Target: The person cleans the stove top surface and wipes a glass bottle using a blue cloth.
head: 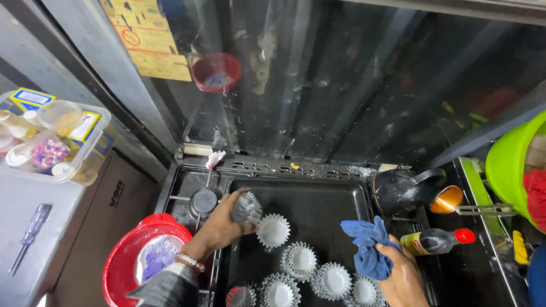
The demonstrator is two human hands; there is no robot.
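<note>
left hand (219, 227): fingers grip a fluted tin cup (247, 208) over the black tray (318, 213) | right hand (401, 276): fingers grip a blue cloth (367, 244) | risk: cup may slip, knock the white cups (273, 231)

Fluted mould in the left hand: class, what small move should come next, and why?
Probably set the fluted mould down on the black tray beside the white-lined moulds. The left hand holds it tilted just above bare tray, where others already sit in rows; the right hand grips a blue cloth.
</note>
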